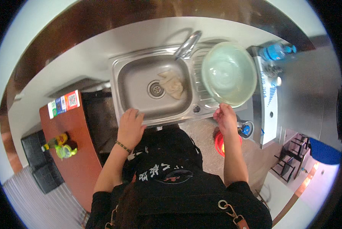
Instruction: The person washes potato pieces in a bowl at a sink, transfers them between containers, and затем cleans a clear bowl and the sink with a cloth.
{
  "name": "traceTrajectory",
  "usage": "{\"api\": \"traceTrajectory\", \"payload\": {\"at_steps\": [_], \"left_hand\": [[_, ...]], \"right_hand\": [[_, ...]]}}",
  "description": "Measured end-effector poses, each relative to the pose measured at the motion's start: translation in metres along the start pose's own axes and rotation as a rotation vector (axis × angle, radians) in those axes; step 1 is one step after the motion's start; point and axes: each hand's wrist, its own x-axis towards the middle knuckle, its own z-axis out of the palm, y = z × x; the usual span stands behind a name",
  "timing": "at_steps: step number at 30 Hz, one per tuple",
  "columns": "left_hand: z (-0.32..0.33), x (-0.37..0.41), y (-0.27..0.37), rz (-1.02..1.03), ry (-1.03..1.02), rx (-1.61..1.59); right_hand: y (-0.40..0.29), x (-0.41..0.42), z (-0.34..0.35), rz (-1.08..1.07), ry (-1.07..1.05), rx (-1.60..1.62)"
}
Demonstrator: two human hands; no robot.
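Note:
My left hand rests over the front left corner of a stainless steel sink, with nothing seen in it. A crumpled beige cloth lies in the basin beside the round drain. My right hand grips the near rim of a pale green translucent plastic basin between thumb and fingers. That basin sits over the ribbed drainboard, right of the sink bowl. Behind the bowl, a chrome faucet leans over the sink's back edge.
A steel counter with a blue-capped plastic bottle stands to the right. Below it are a gas cylinder valve and a red bucket. On the left, a reddish-brown table holds bottles and a printed card.

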Motion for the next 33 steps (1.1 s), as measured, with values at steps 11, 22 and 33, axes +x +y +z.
{"api": "traceTrajectory", "payload": {"at_steps": [11,22,33], "left_hand": [[0.046,-0.010,-0.023,-0.162,-0.034,-0.227],[0.096,0.026,-0.020,-0.085,-0.075,-0.319],[0.111,0.046,-0.015,-0.175,-0.046,-0.475]], "right_hand": [[0.071,0.108,0.132,-0.582,-0.152,-1.141],[0.027,0.168,0.189,-1.400,-0.013,-1.397],[0.066,0.206,0.170,-1.457,-0.399,-1.724]]}}
